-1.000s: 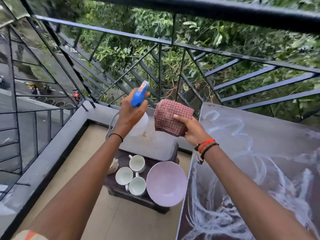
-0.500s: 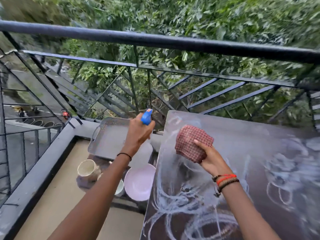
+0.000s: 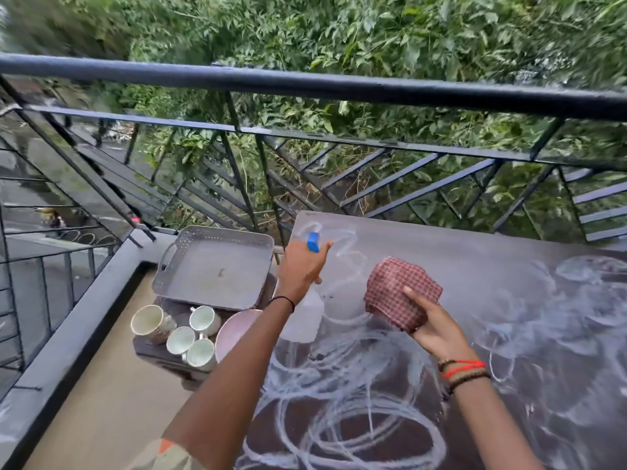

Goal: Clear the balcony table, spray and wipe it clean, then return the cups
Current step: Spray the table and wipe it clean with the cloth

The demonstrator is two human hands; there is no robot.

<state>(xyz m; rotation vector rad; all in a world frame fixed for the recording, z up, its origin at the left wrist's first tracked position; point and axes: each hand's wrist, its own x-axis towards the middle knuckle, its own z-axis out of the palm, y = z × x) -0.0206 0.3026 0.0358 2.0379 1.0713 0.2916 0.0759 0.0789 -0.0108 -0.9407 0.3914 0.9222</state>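
Observation:
The dark balcony table (image 3: 509, 334) is covered in white swirling streaks. My left hand (image 3: 300, 269) grips a clear spray bottle (image 3: 305, 317) with a blue trigger head above the table's left edge. My right hand (image 3: 436, 329) holds a bunched red checked cloth (image 3: 400, 293) just above the tabletop. Several white cups (image 3: 185, 337) and a pink bowl (image 3: 234, 329) sit on a low dark stool (image 3: 149, 347) left of the table, in front of a grey tray (image 3: 217, 266).
A black metal railing (image 3: 339, 83) runs along the far side, with green foliage beyond it. A grey ledge (image 3: 74, 320) borders the tan floor (image 3: 112, 408) on the left.
My view has swung right and down over the table. Both hands have come over the tabletop, the bottle now lower at the left edge and the cloth nearer the surface.

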